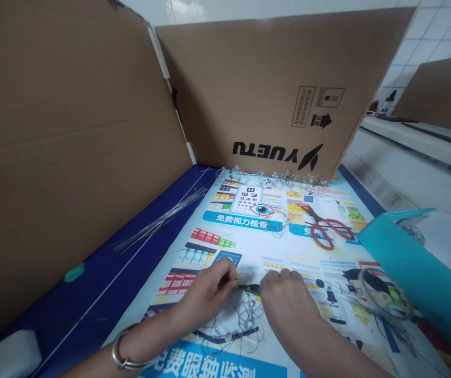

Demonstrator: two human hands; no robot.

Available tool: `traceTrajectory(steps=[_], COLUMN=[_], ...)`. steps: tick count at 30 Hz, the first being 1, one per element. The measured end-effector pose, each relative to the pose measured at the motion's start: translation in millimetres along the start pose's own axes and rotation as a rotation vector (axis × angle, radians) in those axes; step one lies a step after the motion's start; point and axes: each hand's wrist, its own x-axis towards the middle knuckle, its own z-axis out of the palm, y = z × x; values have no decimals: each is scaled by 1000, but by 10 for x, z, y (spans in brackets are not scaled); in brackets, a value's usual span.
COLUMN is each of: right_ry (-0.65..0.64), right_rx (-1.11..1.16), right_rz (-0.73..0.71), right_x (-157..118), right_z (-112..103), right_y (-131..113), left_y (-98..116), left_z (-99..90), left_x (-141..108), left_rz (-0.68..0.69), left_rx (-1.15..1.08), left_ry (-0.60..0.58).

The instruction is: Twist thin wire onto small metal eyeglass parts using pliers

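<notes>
My right hand (286,294) is closed in a fist around a small pair of pliers. Only the dark jaws (251,289) show, pointing left. At their tip, my left hand (218,283) pinches a thin wire, which is hard to make out between the fingers. A tangle of fine wire (248,312) with small clear pieces lies on the printed sheet below, between the two hands. The pliers' handles are hidden by the right hand.
Red-handled scissors (331,231) lie on the printed sheet (249,247). Wire clusters (276,179) line the cardboard wall (280,79). Straight wires (162,218) are at left. A clear ring-shaped roll (385,294) and a teal box (418,268) stand right, a white object (8,354) lower left.
</notes>
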Motion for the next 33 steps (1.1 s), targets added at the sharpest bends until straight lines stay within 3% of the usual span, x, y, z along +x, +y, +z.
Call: traceTrajectory(steps=[20, 27, 33], right_ry=[-59, 109, 213], right_rx=[29, -42, -129], right_rz=[7, -49, -83], right_x=[18, -32, -94], right_z=[-26, 135, 88], right_y=[12, 38, 79], left_y=[22, -58, -105], left_z=[-51, -25, -29], left_x=[-166, -115, -63], left_rz=[222, 40, -54], left_rx=[188, 55, -63], left_ry=[-80, -1, 37])
